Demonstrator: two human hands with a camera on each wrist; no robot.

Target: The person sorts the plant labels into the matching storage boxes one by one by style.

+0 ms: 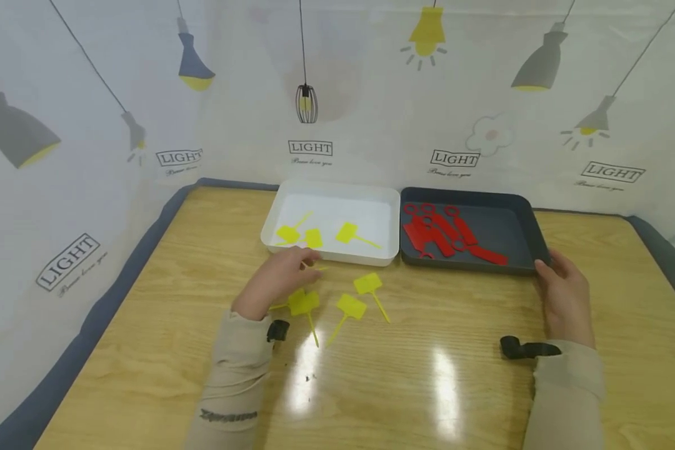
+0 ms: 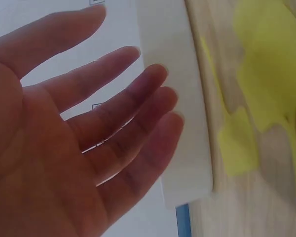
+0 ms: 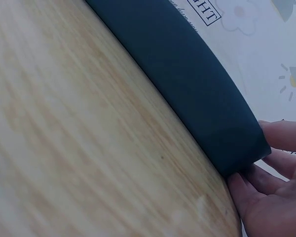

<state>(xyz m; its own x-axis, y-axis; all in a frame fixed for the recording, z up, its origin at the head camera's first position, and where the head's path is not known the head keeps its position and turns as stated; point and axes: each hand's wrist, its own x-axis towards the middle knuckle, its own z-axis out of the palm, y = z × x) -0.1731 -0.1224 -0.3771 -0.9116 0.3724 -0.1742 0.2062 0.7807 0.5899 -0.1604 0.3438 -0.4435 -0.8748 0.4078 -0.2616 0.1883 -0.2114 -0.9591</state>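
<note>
In the head view my left hand (image 1: 284,278) hovers by the front edge of the white tray (image 1: 390,215). It holds nothing; its fingers are spread and relaxed in the left wrist view. Under and beside it several yellow plant labels lie on the table, among them one label (image 1: 351,306) and another label (image 1: 368,284). Inside the white tray are 3 more yellow labels, one being the label (image 1: 347,232) at right. My right hand (image 1: 568,300) holds the front right corner of the dark tray (image 1: 517,219), thumb at the front, fingers along the side.
Several flat red tags (image 1: 439,234) with ring ends lie in the left part of the dark tray. Both trays stand side by side on the wooden table (image 1: 405,375). A white lamp-printed cloth (image 1: 360,75) hangs behind them.
</note>
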